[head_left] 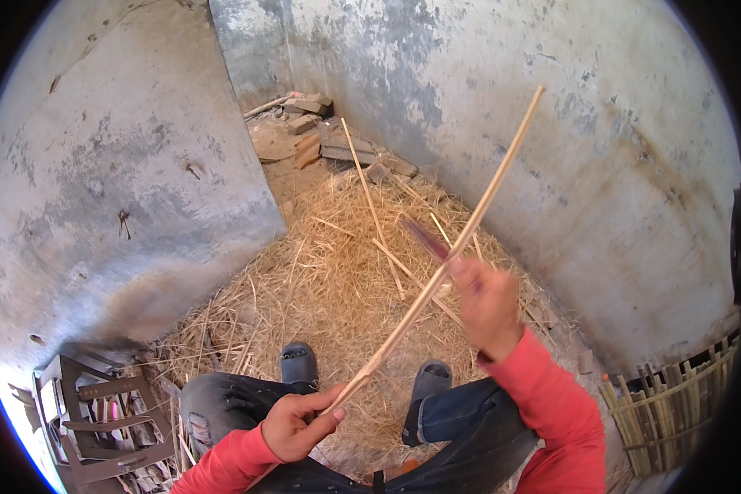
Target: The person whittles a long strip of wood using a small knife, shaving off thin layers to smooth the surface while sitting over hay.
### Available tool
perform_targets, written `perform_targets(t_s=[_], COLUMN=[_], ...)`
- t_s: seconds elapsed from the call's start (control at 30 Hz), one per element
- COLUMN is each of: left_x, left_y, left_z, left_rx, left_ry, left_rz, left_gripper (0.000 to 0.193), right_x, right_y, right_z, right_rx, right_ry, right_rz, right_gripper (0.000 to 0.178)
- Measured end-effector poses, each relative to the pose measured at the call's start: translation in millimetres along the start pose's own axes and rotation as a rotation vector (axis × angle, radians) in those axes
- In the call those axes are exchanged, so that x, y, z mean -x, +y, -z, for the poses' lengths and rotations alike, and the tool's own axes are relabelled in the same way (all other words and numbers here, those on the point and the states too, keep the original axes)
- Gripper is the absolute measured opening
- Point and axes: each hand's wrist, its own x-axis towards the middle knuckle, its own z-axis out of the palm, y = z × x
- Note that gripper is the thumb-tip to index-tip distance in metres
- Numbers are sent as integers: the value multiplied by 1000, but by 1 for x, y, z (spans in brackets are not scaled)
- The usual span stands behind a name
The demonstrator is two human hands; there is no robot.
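A long, pale, slightly bent strip of wood or bamboo slants across the view from lower left to upper right. My left hand is closed around its lower part, above my left thigh. Higher up the strip, my right hand is closed around what looks like a knife, its handle hidden in the fist. The dark, motion-blurred blade points up and left, crossing the strip. Whether its edge touches the strip, I cannot tell.
Thin shavings cover the floor before me, with several loose strips among them. Bricks lie in the far corner. Worn plaster walls enclose the spot. A dark wooden frame stands at left, a slatted fence at right.
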Motion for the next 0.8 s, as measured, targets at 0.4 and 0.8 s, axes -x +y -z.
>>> perform_targets(t_s=[0.4,0.8], left_x=[3,-1], left_y=[7,11], left_z=[-1,-1], left_rx=[68,20], left_ry=[29,9], left_rz=[-4,39], left_gripper=[46,45], right_x=[-3,21], right_y=[-1,-7], right_z=[-11,-26], right_rx=[33,35], right_ry=[9,-156], right_rz=[40,80], right_gripper=[39,38])
